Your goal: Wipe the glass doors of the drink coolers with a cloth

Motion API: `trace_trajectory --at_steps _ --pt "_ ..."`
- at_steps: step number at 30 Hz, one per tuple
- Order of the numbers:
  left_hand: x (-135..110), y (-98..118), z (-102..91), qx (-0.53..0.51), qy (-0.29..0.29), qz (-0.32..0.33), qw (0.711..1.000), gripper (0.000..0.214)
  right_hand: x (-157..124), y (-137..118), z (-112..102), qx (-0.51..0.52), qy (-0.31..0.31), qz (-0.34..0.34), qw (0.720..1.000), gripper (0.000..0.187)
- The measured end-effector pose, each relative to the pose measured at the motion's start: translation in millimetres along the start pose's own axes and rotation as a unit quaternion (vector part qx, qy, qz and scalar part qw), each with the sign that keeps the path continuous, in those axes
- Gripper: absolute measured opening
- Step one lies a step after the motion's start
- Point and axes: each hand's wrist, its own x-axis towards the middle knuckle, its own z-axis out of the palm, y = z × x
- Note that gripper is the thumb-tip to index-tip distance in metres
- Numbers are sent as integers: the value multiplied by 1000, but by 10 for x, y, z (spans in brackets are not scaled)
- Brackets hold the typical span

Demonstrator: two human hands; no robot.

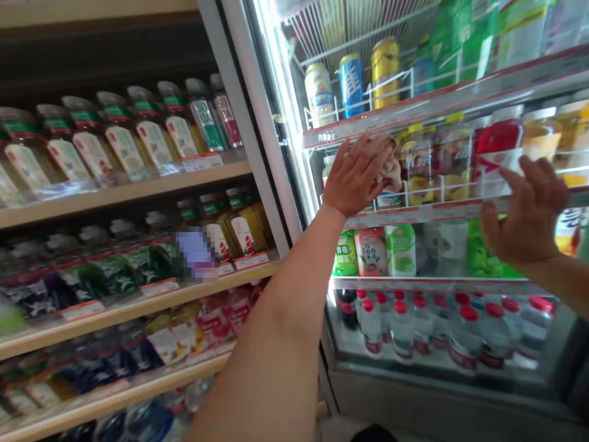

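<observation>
- Far to your left, the open wooden shelves (138, 190) carry rows of bottled drinks (119, 141); neither of your hands is near them, so leave them out of your reach path.
- The cooler's door frame (257, 123) stands between those shelves and the lit cooler. Your left forearm crosses in front of it, so keep the elbow clear of the frame as you work.
- Your left hand (356, 178) is up at the cooler's second shelf, palm forward and fingers spread, resting against a pale bottle (389, 175) at the left end of that row. It looks more like a flat push than a grip; whether the thumb closes behind the bottle I cannot tell. For a tidy row, I would press low on the body, not near the cap, so it slides upright.
- Just above your fingers the shelf rail (396, 116) holds three cans (352, 83); mind your knuckles under it.
- Next in the row stand fruit-labelled jars (442, 166) behind the wire guard, close together; move the bottle gently or it could knock them.
- Your right hand (524, 215) hovers at the front of the same shelf, fingers loosely curled and parted, holding nothing that shows. It seems well placed to steady the red-labelled bottle (499, 153) behind it.
- Below, green cartons (400, 248) and red-capped bottles (414, 325) sit well apart from both hands.
</observation>
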Motion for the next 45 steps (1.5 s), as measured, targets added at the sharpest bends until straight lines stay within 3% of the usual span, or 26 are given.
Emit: trace_trajectory --at_steps 3,6,7,9,12,15,19,24,27,29,31,33,37,39,41,45 --pt "-25 -2 9 -10 -6 -34 999 64 195 -462 129 46 17 -74 996 70" --pt "-52 -7 16 -17 26 -39 999 67 455 -1094 283 142 -33 -115 983 59" --pt "-59 -9 14 -16 40 -32 999 66 528 -1283 339 153 -75 -118 978 58" --pt "-68 -11 10 -11 75 -20 997 62 641 -1565 451 122 -84 -102 984 55" --pt "-72 -19 16 -15 100 -14 995 58 750 -1734 567 52 -87 -58 993 54" --pt "-62 -39 23 -43 83 -13 996 55 857 -1674 564 1 -79 -64 995 46" --pt "-21 -93 65 -79 110 14 991 69 1064 -1320 427 -67 -77 -108 989 32" --pt "35 -116 115 -87 164 2 983 62 1117 -722 181 -72 -5 -78 994 46" --pt "48 -108 125 -73 170 -4 983 56 845 -527 64 -44 -31 -170 984 50" --pt "51 -107 137 -62 169 -7 984 53 651 -473 3 -31 -92 -263 960 42" --pt "52 -109 149 -56 169 -6 984 52 591 -459 -39 -20 -119 -313 942 34" --pt "53 -110 154 -59 167 -8 984 52 720 -474 -43 -17 -99 -286 953 27" --pt "58 -104 150 -59 159 -13 985 54 1171 -572 73 -9 -24 -127 992 27" --pt "60 -100 152 -53 165 -11 985 54 1205 -630 137 2 -25 -119 993 33" --pt "63 -96 157 -49 169 -10 984 54 1052 -664 156 13 -58 -186 981 35" --pt "67 -90 160 -57 162 -18 985 55 683 -583 62 14 -127 -367 922 21"
